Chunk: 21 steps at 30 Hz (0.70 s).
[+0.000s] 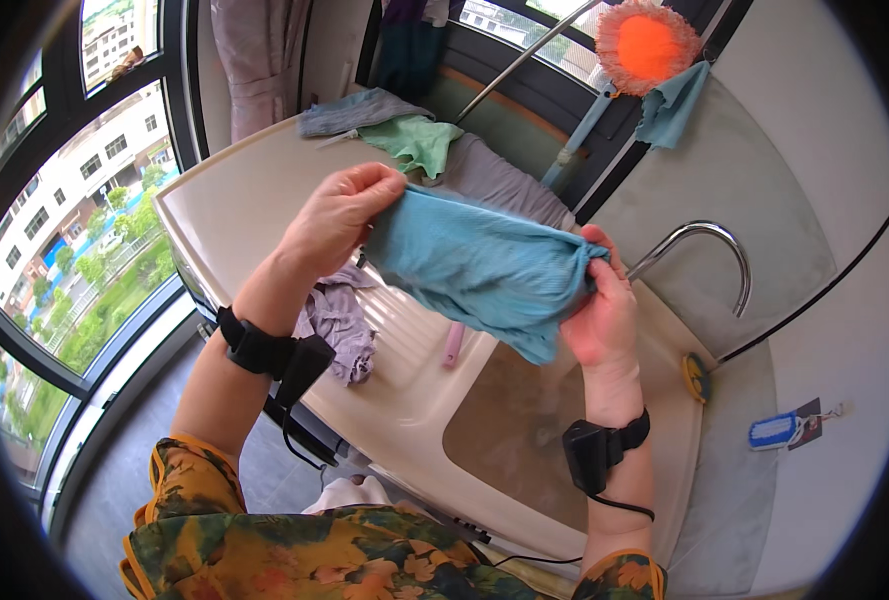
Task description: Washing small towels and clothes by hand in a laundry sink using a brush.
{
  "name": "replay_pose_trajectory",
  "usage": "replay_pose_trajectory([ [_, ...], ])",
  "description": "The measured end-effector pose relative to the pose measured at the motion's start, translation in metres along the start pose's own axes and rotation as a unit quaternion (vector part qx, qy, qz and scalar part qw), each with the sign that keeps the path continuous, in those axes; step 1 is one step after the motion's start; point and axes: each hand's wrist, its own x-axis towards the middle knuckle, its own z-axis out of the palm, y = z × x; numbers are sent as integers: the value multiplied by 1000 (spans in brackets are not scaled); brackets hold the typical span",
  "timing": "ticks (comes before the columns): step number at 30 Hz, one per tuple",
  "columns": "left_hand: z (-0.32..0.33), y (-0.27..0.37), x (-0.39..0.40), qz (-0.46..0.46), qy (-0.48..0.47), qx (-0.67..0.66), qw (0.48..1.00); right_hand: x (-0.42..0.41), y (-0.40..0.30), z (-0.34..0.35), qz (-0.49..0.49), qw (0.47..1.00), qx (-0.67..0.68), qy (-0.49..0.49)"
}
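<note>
A damp-looking blue cloth [474, 259] is stretched between my two hands above the laundry sink. My left hand [343, 214] pinches its upper left corner between thumb and fingers. At the other end, my right hand [602, 307] grips the bunched right edge. Below the cloth lies a ribbed washboard surface [403, 319], partly hidden by it. A crumpled lilac garment [343, 330] rests at the left of the ribs. The pink handle [454, 345] of some tool sticks out from under the cloth. Cloudy water [512, 435] stands in the basin.
A chrome faucet [703, 232] arches over the basin's right side. Behind the cloth lie a green cloth [418, 142], a grey cloth [500, 176] and a blue-grey garment [369, 112]. A yellow round scrubber [696, 377] sits on the right rim. Windows [76, 202] line the left.
</note>
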Motion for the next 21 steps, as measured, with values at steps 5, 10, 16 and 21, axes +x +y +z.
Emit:
replay_pose_trajectory([
  [5,8,-31,0,-103,-299,31,948,-4,-28,-16,-4,999,-49,7],
  [10,29,-27,12,-189,-412,302,838,-20,-59,-41,15,993,-114,39],
  [16,43,-48,29,-151,-213,-70,963,-52,-85,-58,111,979,-167,40],
  [21,75,-42,44,-171,-215,-87,958,-70,-110,-82,110,940,-319,38],
])
